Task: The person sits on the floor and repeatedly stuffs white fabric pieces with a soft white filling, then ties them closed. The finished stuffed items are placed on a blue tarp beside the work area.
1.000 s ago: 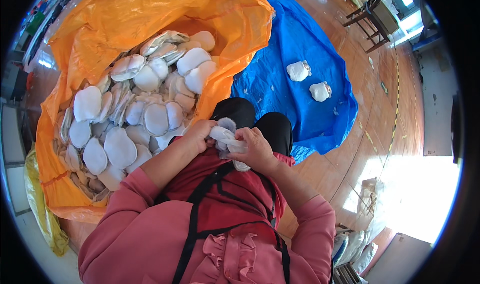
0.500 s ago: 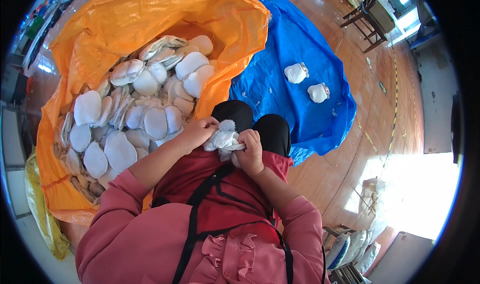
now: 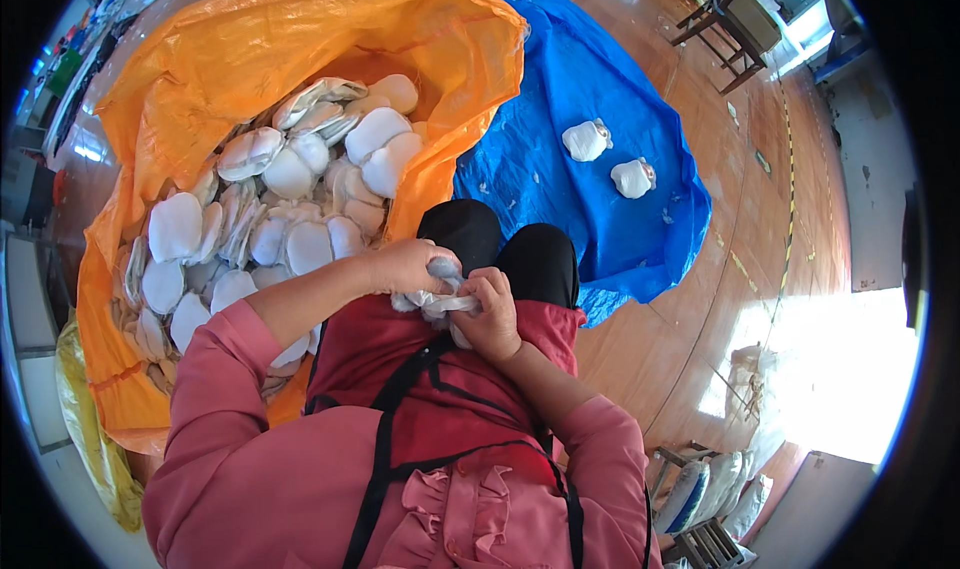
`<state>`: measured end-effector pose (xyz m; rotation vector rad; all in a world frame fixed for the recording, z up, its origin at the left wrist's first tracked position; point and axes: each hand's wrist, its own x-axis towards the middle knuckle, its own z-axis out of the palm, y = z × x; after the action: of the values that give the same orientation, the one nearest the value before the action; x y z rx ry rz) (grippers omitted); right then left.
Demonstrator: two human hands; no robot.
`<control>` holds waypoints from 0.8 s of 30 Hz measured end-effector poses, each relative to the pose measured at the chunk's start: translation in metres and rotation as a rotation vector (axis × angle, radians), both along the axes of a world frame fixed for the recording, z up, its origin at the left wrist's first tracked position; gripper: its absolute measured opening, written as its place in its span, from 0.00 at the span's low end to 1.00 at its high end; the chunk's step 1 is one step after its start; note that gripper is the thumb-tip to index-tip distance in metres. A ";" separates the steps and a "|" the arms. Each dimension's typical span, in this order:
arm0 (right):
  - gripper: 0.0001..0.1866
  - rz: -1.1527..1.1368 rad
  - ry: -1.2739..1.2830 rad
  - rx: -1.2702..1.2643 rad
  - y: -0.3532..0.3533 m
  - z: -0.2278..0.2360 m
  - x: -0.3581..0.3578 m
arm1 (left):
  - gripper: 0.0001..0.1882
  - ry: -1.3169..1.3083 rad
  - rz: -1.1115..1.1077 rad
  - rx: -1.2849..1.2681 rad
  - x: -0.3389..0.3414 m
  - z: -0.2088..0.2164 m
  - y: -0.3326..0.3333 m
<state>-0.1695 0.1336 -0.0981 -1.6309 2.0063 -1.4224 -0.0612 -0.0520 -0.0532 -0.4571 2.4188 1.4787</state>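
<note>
The left hand and right hand pinch and partly hide a white-grey fabric bundle over the lap; beyond, an orange plastic sack of flat white oval pads adjoins a blue sheet bearing two white lumps.

The cloth bundle is white and grey, the oval pads white and beige — orange sack, blue tarp, pink blouse, crimson apron, yellow-and-black striped floor tape.

Small white cloth bundle, crumpled
</note>
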 end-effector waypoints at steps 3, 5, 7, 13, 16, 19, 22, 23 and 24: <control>0.16 0.061 -0.014 0.056 0.007 0.003 -0.007 | 0.14 0.135 0.108 -0.123 0.008 -0.016 0.017; 0.16 0.092 -0.028 0.098 0.009 0.007 -0.009 | 0.11 0.196 0.217 -0.156 0.012 -0.015 0.029; 0.16 0.103 -0.047 0.134 0.005 0.009 -0.013 | 0.08 0.234 0.331 -0.182 0.010 -0.014 0.037; 0.17 0.075 -0.040 0.133 -0.015 0.018 -0.021 | 0.08 0.334 0.601 -0.192 0.001 -0.021 0.035; 0.17 0.040 -0.060 0.127 -0.018 0.019 -0.012 | 0.10 0.268 0.690 -0.129 0.001 -0.030 0.029; 0.17 -0.023 -0.039 0.097 -0.014 0.012 -0.007 | 0.12 0.212 0.762 -0.084 -0.004 -0.023 0.031; 0.16 -0.048 -0.082 0.094 -0.005 0.012 -0.003 | 0.13 0.202 0.782 -0.048 -0.006 -0.023 0.033; 0.15 -0.046 -0.108 0.111 -0.002 0.013 -0.001 | 0.14 0.204 0.779 -0.038 -0.006 -0.022 0.033; 0.15 -0.044 -0.134 0.129 -0.001 0.015 -0.001 | 0.14 0.156 0.816 0.012 -0.007 -0.021 0.032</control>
<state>-0.1706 0.1328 -0.0833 -1.4095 2.0241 -1.3479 -0.0682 -0.0196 -0.0738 -1.5083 2.4507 1.8579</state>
